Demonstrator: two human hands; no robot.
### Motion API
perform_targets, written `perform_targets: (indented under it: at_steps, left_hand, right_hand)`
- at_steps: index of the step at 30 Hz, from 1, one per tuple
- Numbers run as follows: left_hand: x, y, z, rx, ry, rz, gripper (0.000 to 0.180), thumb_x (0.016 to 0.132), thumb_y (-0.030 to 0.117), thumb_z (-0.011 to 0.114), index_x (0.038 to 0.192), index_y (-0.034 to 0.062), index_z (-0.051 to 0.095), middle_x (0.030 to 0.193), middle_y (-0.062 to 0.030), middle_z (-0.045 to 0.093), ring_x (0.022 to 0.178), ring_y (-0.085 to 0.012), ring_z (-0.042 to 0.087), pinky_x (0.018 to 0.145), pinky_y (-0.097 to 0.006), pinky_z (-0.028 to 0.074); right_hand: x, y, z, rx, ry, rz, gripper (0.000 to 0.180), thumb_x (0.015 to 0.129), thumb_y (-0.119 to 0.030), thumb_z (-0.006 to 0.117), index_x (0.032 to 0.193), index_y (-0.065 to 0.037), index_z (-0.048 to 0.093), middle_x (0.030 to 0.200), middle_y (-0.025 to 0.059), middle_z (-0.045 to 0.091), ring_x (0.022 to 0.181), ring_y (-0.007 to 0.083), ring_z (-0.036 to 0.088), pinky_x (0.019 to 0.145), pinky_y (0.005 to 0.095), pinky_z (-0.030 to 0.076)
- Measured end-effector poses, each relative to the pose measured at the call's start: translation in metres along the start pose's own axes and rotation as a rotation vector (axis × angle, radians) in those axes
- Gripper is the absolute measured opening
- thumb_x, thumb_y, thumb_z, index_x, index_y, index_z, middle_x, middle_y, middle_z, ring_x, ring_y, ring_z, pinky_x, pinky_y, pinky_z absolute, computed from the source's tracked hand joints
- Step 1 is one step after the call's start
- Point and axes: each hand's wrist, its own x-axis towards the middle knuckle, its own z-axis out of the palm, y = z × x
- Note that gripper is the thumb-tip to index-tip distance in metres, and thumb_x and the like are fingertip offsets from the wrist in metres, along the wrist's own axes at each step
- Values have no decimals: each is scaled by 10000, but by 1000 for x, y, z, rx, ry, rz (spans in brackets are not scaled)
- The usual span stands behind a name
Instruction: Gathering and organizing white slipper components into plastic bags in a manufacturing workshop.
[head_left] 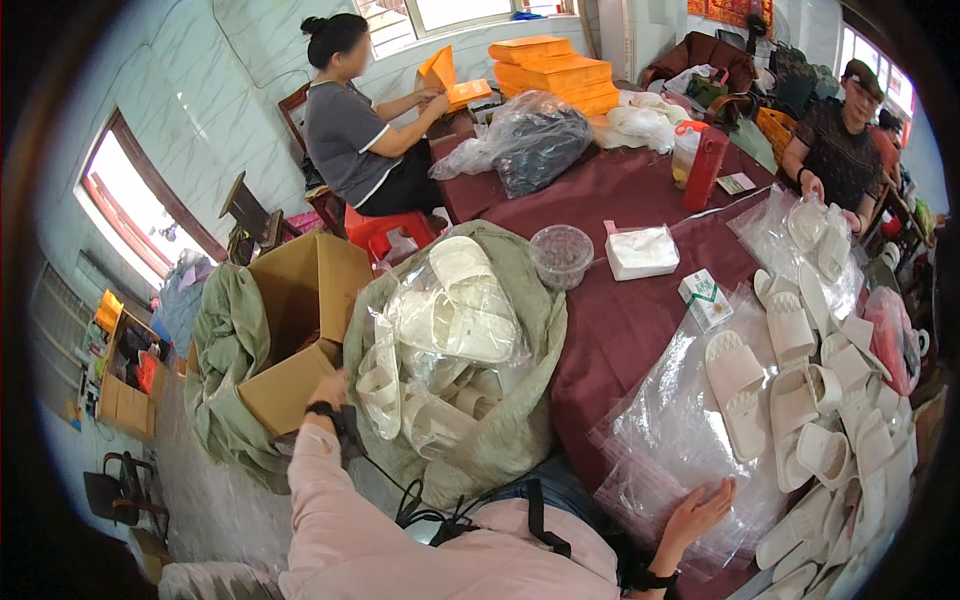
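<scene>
My right hand (703, 508) lies flat, its fingers stretched, on a stack of clear plastic bags (640, 470) at the table's near edge. White slippers (735, 385) rest on the bags, and several more are heaped to the right. My left hand (328, 390) reaches forward, close to the flap of an open cardboard box (285, 390); its fingers are too small and unclear to tell what they do. Right of it stands a green woven sack (535, 400), its mouth wide, holding slippers in clear bags (460, 325).
On the dark red tablecloth (600, 350) are a tissue pack (642, 252), a small white-and-green box (706, 300), a round clear tub (561, 257) and a red container (707, 168). One person folds orange card by orange stacks (555, 75); another handles bagged slippers (820, 235).
</scene>
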Motion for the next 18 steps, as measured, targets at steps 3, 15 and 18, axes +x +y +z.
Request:
perform_targets:
  at_steps: [3, 15, 18]
  left_hand:
    - [43, -115, 48, -331, 19, -284, 632, 877, 497, 352, 1203, -9, 547, 1183, -210, 568, 1072, -317, 547, 894, -414, 410]
    - [106, -170, 105, 1062, -151, 112, 540, 608, 347, 778, 1066, 103, 629, 860, -55, 667, 783, -187, 637, 685, -344, 511]
    - [104, -216, 52, 1163, -70, -24, 557, 618, 344, 774, 1091, 99, 614, 942, -90, 662, 871, -242, 636, 702, -369, 510]
  right_hand:
    - [0, -10, 2, 77, -55, -28, 384, 862, -90, 506, 1216, 39, 433, 1303, 233, 420, 1224, 381, 392, 1024, 468, 298]
    - [-2, -9, -5, -4, -34, 5, 391, 872, -122, 504, 1228, 21, 430, 1312, 224, 416, 1226, 377, 390, 1029, 471, 293]
    - [2, -10, 5, 74, -80, -12, 387, 875, -129, 498, 1228, 16, 432, 1312, 218, 419, 1226, 376, 389, 1031, 473, 287]
